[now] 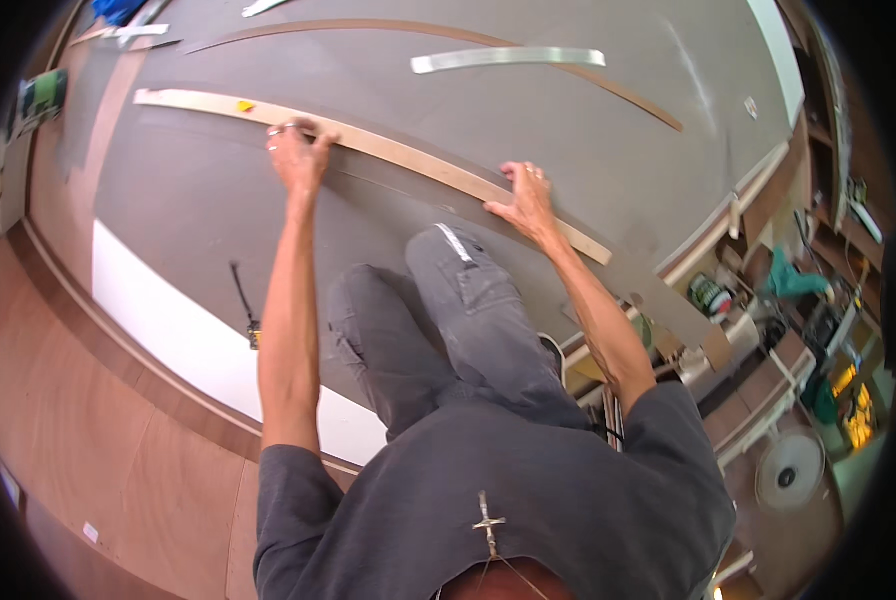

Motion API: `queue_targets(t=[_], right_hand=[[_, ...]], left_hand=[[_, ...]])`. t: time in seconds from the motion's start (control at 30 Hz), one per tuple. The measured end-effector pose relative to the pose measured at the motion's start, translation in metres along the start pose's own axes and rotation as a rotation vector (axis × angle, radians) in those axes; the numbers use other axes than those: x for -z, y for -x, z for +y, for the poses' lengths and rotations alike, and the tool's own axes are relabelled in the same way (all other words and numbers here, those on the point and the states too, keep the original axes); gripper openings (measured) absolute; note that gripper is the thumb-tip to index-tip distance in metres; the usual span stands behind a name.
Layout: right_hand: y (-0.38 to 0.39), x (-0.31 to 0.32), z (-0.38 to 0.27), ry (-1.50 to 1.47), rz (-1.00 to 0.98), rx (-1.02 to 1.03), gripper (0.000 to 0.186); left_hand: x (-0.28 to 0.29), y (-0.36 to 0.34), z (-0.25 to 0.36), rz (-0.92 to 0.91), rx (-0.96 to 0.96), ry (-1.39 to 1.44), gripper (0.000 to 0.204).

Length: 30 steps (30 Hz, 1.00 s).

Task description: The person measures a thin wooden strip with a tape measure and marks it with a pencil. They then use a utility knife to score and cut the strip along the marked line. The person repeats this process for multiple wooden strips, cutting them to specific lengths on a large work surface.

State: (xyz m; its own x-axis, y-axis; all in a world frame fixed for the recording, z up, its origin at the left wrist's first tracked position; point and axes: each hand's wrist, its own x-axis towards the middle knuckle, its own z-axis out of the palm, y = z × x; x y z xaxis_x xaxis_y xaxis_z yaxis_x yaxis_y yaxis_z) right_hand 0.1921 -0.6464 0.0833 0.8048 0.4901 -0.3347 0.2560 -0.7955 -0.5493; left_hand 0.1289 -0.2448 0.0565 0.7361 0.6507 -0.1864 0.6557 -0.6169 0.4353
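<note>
A long pale wooden strip [398, 150] lies diagonally on a grey board surface [648, 170], with a small yellow piece [246, 106] near its left end. My left hand [298, 155] grips the strip left of centre, its fingers curled at the edge and partly blurred. Toward the strip's right end, my right hand [523, 200] straddles it, thumb on the near side and fingers over the far edge. A thin brown strip [618, 90] and a short metallic-looking strip [508, 60] lie beyond. My grey-trousered knees are just below the wooden strip.
A white strip [158, 300] and wooden edging border the board at lower left, near a black-and-yellow tool [254, 333]. A green cylindrical item [43, 93] stands at far left. Cluttered tools, a green cloth [793, 280] and a round pale disc [788, 470] fill the right side.
</note>
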Motion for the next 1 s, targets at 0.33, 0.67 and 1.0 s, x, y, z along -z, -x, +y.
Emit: queue_targets(t=[0.33,0.67,1.0], right_hand=[[-0.019,-0.029,-0.041,-0.012,0.015,0.074,0.066],[-0.095,-0.077,-0.156,-0.041,0.076,0.166,0.065],[-0.096,-0.057,-0.152,-0.041,0.173,0.227,0.063]], left_hand=[[0.019,-0.020,-0.013,0.127,0.083,0.073,0.044],[0.076,-0.113,-0.095,0.283,-0.040,-0.081,0.023],[0.092,-0.090,-0.058,-0.035,-0.081,-0.359,0.087]])
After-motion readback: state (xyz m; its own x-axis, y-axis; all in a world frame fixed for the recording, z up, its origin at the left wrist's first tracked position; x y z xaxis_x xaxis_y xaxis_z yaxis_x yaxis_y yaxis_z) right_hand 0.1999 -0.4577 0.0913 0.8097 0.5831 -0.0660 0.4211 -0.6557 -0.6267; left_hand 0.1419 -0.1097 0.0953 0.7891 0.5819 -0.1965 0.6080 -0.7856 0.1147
